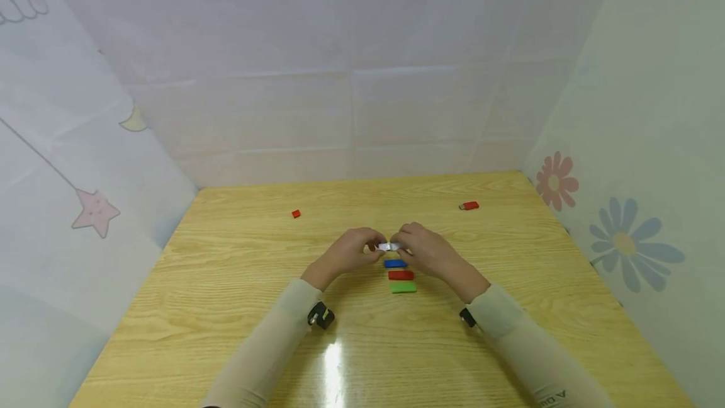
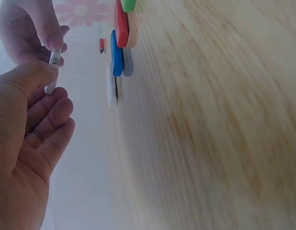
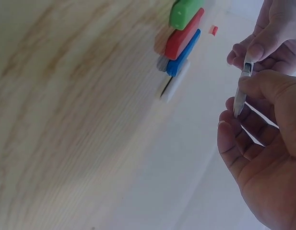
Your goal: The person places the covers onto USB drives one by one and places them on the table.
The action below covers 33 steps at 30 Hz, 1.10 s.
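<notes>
Between both hands, above the table, is a white USB stick, with a bit of metal showing at its middle. My left hand pinches one end between thumb and fingers. The other end is pinched by my right hand; in the right wrist view its thumb lies along the white body. Which end is the cap I cannot tell. Just below the hands lie a blue USB stick, a red USB stick and a green USB stick in a row. Another white stick lies beside the blue one.
A small red cap lies at the back left of the wooden table. At the back right lies an uncapped red USB stick, its metal plug pointing left. Pale printed sheets stand around the table's back and sides.
</notes>
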Each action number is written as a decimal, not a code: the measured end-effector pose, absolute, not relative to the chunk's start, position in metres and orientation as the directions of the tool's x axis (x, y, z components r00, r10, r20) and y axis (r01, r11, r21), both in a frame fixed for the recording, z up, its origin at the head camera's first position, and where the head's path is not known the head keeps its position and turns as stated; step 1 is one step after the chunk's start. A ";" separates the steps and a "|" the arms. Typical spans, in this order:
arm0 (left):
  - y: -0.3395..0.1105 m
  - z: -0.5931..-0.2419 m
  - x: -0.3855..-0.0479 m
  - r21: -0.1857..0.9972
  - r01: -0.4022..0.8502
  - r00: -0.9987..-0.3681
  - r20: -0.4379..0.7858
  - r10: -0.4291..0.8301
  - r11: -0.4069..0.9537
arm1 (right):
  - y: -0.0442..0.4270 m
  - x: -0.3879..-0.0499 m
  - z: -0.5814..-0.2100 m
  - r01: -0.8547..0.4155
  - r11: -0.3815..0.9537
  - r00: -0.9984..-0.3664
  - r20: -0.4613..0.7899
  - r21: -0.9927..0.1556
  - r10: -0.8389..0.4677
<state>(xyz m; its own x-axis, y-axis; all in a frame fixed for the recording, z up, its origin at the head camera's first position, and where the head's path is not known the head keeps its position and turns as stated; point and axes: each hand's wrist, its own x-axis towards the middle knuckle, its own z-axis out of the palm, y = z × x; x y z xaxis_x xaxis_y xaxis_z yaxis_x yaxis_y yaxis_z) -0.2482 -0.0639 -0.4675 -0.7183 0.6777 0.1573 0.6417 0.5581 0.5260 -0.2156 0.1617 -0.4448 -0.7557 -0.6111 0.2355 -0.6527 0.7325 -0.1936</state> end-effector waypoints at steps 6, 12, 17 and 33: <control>-0.062 -0.466 -0.247 0.514 0.649 -0.715 0.160 0.680 0.561 | 0.162 -0.215 -0.444 -0.666 0.722 -0.743 0.248 -0.186 -0.622; -0.060 -0.464 -0.246 0.513 0.640 -0.722 0.149 0.675 0.572 | 0.160 -0.216 -0.442 -0.665 0.714 -0.747 0.213 -0.219 -0.630; -0.059 -0.463 -0.246 0.511 0.635 -0.727 0.143 0.671 0.579 | 0.158 -0.216 -0.440 -0.630 0.737 -0.776 0.175 -0.244 -0.606; -0.057 -0.462 -0.245 0.472 0.684 -0.706 0.233 0.669 0.557 | 0.158 -0.220 -0.442 -0.701 0.695 -0.700 0.338 -0.160 -0.628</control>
